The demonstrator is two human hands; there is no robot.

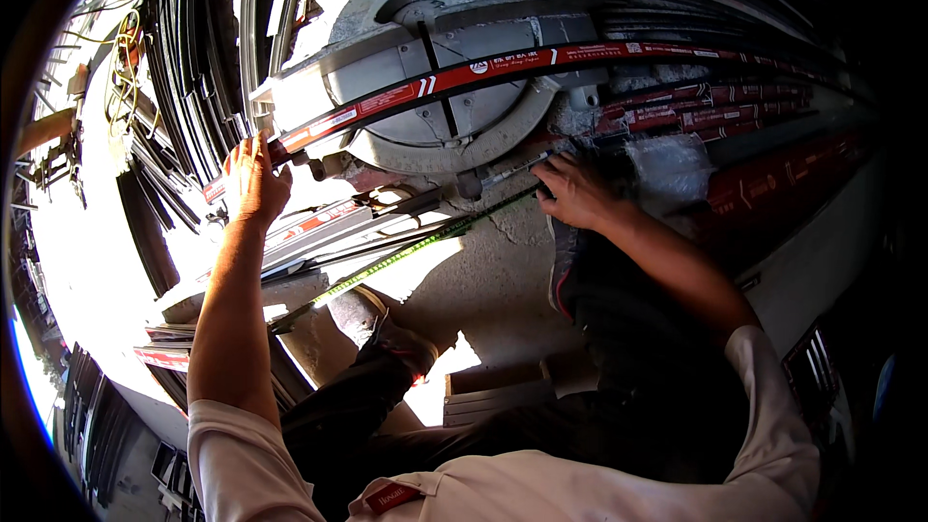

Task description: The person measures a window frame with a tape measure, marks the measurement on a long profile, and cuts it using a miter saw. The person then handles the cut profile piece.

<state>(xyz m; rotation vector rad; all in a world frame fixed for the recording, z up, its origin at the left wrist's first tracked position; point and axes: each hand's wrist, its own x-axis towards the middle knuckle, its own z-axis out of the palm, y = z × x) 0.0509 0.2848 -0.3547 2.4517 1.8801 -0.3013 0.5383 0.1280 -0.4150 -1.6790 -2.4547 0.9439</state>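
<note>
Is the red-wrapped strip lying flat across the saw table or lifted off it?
Flat: the red-wrapped strip lies across the saw table, left hand pressing its end.

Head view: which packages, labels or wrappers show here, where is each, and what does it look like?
Red printed wrap: on the long profile across the saw table, left hand on its end; red with white marks.
Wrapped profile stack: right of the saw; red, white marks.
Clear plastic bag: beyond the right hand; crumpled.
Red tag: on the shirt, bottom edge; small.

Concrete floor (503,280) under saw base (435,87)
</note>
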